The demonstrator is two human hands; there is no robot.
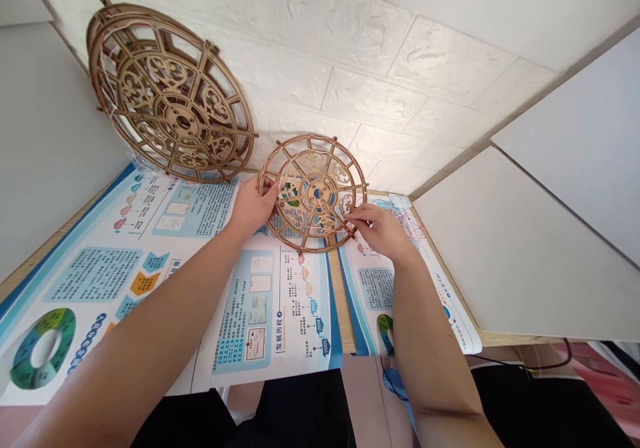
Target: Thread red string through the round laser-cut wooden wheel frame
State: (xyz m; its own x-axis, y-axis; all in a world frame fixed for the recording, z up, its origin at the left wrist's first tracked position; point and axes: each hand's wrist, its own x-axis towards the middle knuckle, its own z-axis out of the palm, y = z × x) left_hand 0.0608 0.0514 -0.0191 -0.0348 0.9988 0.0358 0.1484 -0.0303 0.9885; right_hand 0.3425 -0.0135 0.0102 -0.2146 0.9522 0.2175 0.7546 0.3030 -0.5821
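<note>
A round openwork wooden frame [317, 194] with spokes and scroll cut-outs is tilted up between my hands near the wall. Around its rim and across its face runs thin pale wire. My left hand [255, 205] grips the frame's left edge, fingers wrapped round the rim. At its lower right edge, my right hand [380, 227] is closed in a pinch by the rim, where the wire passes; what exactly lies between the fingertips is too small to tell.
Several larger round wooden frames [183, 121] lean against the white brick-patterned wall [370, 88] at the back left. Printed posters [250, 361] cover the wooden table. Loose thin wires [414, 227] lie beyond my right hand. White panels [550, 248] stand at the right.
</note>
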